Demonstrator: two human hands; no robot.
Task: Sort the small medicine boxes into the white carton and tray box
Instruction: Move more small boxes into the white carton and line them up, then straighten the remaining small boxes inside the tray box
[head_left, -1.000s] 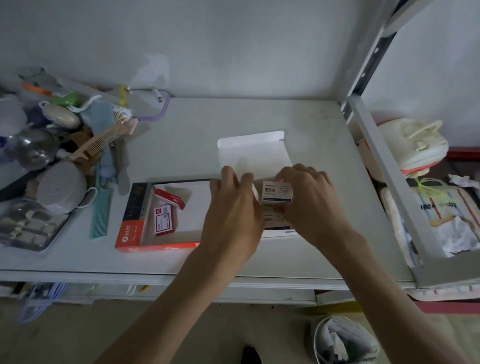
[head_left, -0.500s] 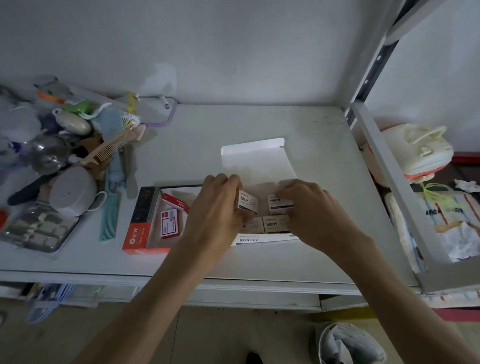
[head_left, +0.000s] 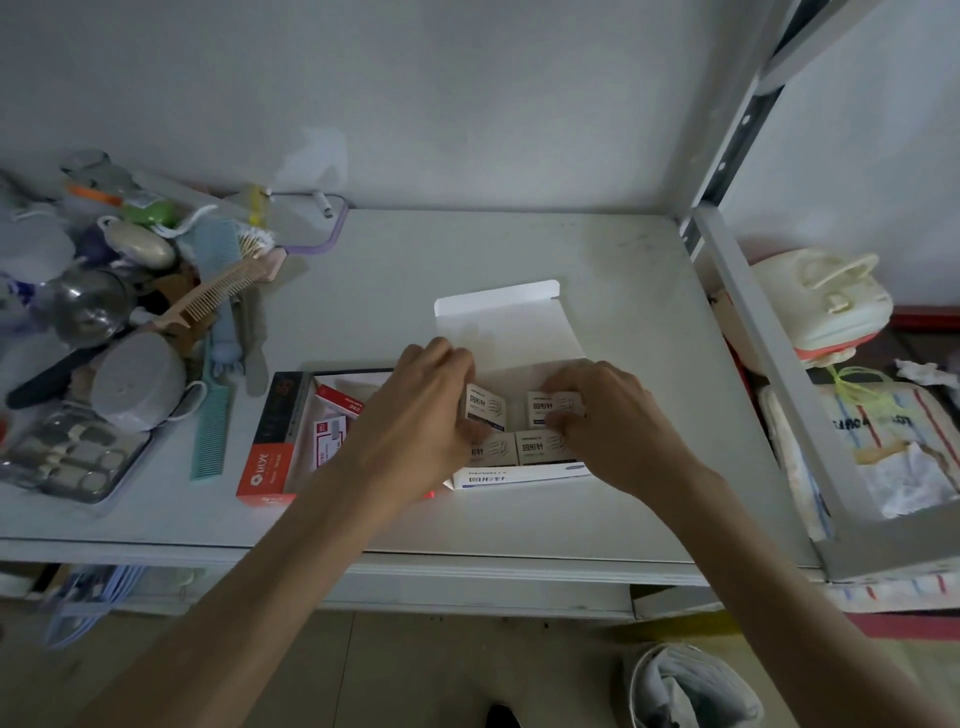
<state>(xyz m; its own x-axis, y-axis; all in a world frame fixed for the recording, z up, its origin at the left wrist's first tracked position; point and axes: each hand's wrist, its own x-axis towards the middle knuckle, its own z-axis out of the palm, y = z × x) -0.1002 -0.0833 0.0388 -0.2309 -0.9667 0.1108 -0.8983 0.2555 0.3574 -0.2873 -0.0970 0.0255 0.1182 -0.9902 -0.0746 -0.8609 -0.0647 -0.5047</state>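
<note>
Far left on the white shelf (head_left: 519, 249): a clutter of toiletries, with a tan comb (head_left: 213, 296) lying across it, a teal comb (head_left: 213, 421) nearer, and a clear manicure case (head_left: 72, 457) at the near left. Just right of the teal comb, the orange-and-black tray box (head_left: 265, 467), open on top, with two small red-and-white boxes (head_left: 332, 441) lying loose inside. Over the tray box's right part, the left hand (head_left: 415, 426), fingers curled narrow and pinching a small white medicine box (head_left: 485, 413), tilted, above the left rear of the white carton (head_left: 519, 475). Inside the carton, two more white boxes (head_left: 540, 447) flat along the near wall, touching side by side; lid flap (head_left: 504, 322) folded back to the far side. At the carton's right rear, the right hand (head_left: 613, 426), fingertips closed on another white box (head_left: 553, 408). Further right, a grey shelf upright (head_left: 769, 364), then a cream pouch (head_left: 821, 296) and a striped cloth (head_left: 893, 431).
</note>
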